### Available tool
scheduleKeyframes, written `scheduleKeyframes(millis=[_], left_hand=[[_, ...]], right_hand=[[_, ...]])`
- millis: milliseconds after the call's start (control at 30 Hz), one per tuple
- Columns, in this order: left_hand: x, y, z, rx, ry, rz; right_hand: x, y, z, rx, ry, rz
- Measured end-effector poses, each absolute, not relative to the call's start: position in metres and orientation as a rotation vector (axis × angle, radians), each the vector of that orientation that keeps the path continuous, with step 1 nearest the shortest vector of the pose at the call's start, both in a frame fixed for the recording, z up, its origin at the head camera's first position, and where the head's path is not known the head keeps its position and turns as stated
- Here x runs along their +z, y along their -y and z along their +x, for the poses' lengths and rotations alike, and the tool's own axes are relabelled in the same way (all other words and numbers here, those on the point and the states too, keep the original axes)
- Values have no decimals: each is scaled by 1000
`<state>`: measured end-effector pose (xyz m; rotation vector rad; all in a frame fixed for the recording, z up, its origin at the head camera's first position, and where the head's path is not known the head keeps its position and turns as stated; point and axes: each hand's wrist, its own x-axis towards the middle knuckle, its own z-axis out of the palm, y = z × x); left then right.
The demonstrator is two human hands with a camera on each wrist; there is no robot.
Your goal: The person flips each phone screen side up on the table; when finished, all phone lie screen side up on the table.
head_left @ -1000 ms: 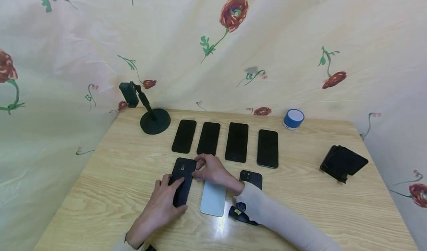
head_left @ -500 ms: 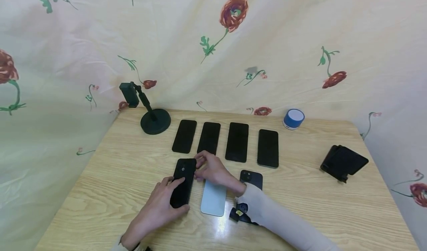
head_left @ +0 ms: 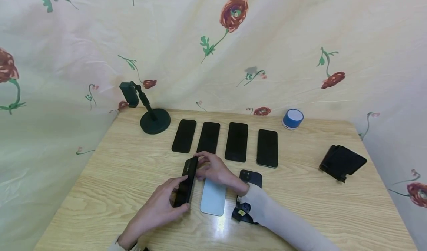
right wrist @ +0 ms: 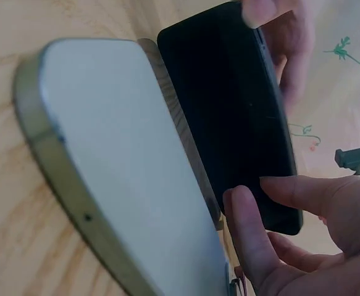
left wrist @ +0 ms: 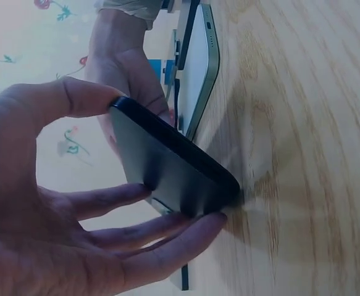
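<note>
A black phone (head_left: pixel 186 180) stands tilted up on one long edge over the table. My left hand (head_left: pixel 163 202) grips it, thumb at the near end and fingers along its back, as the left wrist view shows. My right hand (head_left: pixel 215 169) holds the phone's far end, with fingertips on the dark screen (right wrist: pixel 229 105) in the right wrist view. Beneath my right wrist lies a pale-backed phone (head_left: pixel 213 199), its far part hidden by the hand. A dark phone with a camera bump (head_left: pixel 251 178) lies beside my right sleeve, partly covered.
Several black phones lie in a row behind the hands, such as the rightmost phone (head_left: pixel 267 148). A round-based phone stand (head_left: pixel 155 121) is at back left. A blue speaker (head_left: pixel 293 119) and a folded black stand (head_left: pixel 343 162) are to the right.
The black phone has turned from lying back up to standing tilted on its long edge, its screen side swinging toward the right hand. Both hands stay close to where they were.
</note>
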<state>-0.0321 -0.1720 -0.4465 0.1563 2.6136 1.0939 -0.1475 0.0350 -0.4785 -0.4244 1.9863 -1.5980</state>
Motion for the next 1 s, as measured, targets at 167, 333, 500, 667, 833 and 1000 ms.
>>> scheduleKeyframes(millis=[167, 333, 500, 667, 833, 1000], left_hand=[[-446, 176, -36, 1127, -2553, 186], [-443, 179, -41, 1277, -2462, 187], [-445, 183, -43, 1410, -2396, 183], [-449, 190, -45, 1481, -2382, 212], [-449, 195, -46, 1539, -2360, 215], [-450, 202, -47, 1586, -2334, 217]], right_hand=[[-478, -37, -148, -1579, -1961, -450], [-477, -37, -148, -1529, -2006, -474], [-478, -38, -147, -1493, -2067, -480], [-478, -39, -147, -1487, -2098, -478], [-479, -36, -145, -1496, -2112, -452], [-480, -32, -143, -1461, -2185, -465]])
